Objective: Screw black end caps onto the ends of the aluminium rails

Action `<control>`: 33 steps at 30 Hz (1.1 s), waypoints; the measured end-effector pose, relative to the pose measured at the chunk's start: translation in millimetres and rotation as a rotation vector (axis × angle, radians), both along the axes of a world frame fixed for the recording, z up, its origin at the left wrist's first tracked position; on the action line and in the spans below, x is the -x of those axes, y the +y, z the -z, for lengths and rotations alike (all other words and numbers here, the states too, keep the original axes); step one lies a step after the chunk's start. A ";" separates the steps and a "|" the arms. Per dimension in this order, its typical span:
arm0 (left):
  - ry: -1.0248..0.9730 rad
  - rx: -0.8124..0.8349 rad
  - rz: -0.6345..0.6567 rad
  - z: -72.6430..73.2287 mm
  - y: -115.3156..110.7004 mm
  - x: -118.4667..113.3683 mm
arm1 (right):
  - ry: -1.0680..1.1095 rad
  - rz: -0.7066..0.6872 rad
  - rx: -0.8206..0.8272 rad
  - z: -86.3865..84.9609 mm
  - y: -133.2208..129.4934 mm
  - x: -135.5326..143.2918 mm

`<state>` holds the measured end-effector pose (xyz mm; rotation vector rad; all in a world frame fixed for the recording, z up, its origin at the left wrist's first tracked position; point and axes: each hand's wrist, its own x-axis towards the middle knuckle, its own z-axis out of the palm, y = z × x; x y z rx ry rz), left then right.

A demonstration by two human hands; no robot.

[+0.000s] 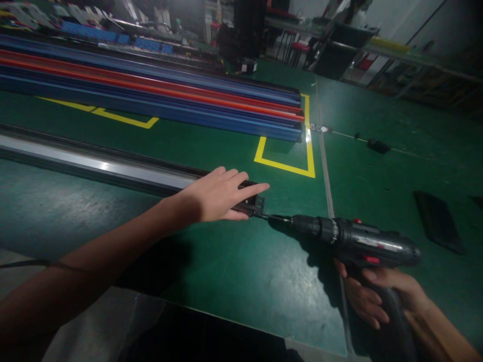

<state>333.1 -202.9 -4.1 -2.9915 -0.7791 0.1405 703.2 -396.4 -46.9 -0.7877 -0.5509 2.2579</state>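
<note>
My left hand (222, 193) lies over the right end of a long black and silver profile (101, 163), its fingers spread and pressing on top. A small dark bracket (259, 203) shows at that end, just past my fingers. My right hand (372, 294) is wrapped round the handle of a black power drill (372, 244) with red buttons. The drill lies level and points left, and the tip of its long bit (277, 217) meets the profile's end beside the bracket.
Long blue and red profiles (151, 90) lie behind on the green table (226, 271), near yellow tape outlines (285, 167). A dark flat object (439, 221) is at the right. Chairs and cluttered benches stand farther back.
</note>
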 end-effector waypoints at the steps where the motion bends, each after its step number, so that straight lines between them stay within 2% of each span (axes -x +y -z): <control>1: -0.002 0.003 0.000 -0.1 0.1 -0.1 | 0.000 0.008 -0.006 1.8 -0.8 -1.3; 8: -0.017 0.018 -0.005 0.9 0.6 -0.3 | 0.008 0.025 -0.019 13.9 -6.7 -8.8; 16: -0.014 0.021 -0.002 0.5 0.4 -0.4 | 0.013 -0.030 -0.006 -0.9 0.9 -1.7; 33: -0.019 0.022 -0.010 1.1 0.1 -1.2 | 0.005 -0.024 -0.002 -3.4 1.2 0.3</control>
